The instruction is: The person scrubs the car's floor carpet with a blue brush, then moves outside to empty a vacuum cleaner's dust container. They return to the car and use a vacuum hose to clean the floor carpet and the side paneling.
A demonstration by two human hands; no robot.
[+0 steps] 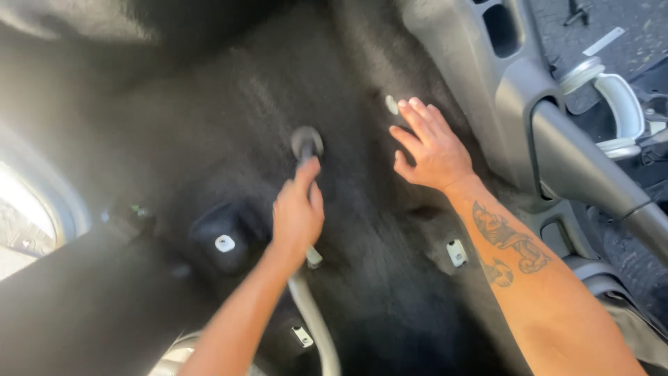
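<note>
The left hand [298, 216] is gripping a vacuum nozzle [307, 143], with its fingers wrapped together around the neck of the nozzle and the index finger lying along the top of it. The round dark head of the nozzle is pressing on the black carpet [209, 125] of a car floor, about in the middle of this carpet. A pale grey hose [316, 324] is running from under the left hand down toward the near edge of the carpet.

The right hand [430, 147] is resting flat on the carpet, just to the right of the nozzle but not touching it. Its fingers are spread a little and are pointing away from the person, and they are holding nothing. A dark tattoo is showing on the forearm. Just beside the fingertips a small white plug [392, 104] is sitting in the carpet.

Three more white fasteners are showing in the carpet: one [225, 243] in a hollow to the left of the left wrist, one [456, 252] between the two forearms, and one [302, 336] near the hose at the near edge. Along the right edge of the carpet a grey plastic trim [515, 90] is standing, and beyond it a grey and white handle [616, 104] is lying outside, over the paved ground.
</note>
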